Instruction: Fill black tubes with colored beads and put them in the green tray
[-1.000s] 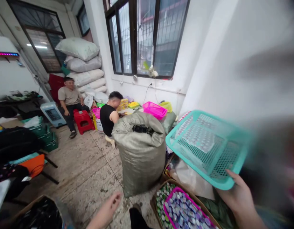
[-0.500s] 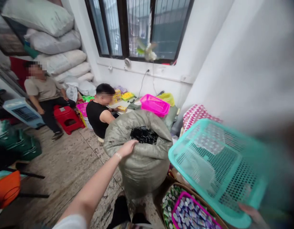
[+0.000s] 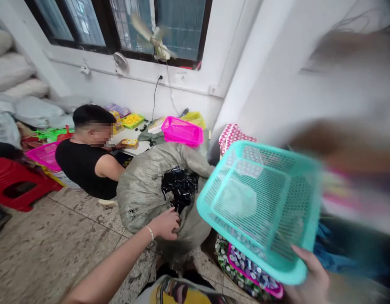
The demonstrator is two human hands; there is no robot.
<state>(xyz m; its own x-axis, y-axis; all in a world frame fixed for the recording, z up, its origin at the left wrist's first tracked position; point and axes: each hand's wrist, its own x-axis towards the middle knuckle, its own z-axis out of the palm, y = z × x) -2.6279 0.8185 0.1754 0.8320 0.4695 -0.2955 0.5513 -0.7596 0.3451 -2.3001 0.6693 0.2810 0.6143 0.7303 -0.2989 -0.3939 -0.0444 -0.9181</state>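
A large grey-green woven sack stands before me, its mouth rolled outward. Small black plastic-looking pieces fill it; their exact kind is unclear. My left hand grips the sack's near rim, fingers curled at the edge of the opening. On the right, my right hand is closed round the lower corner of a turquoise perforated plastic basket, thumb over the rim. The basket is tilted beside the sack, and no contents show in it.
A co-worker in a black top sits just beyond the sack, a hand at a yellow box. A pink basket stands behind the sack. Below my basket, small cylinders fill a carton and pink tray. A red stool stands left.
My view has swung to the right and closer to the sack. The sack's mouth shows wider, with my left hand still at its near rim. The turquoise basket has come nearer the sack.
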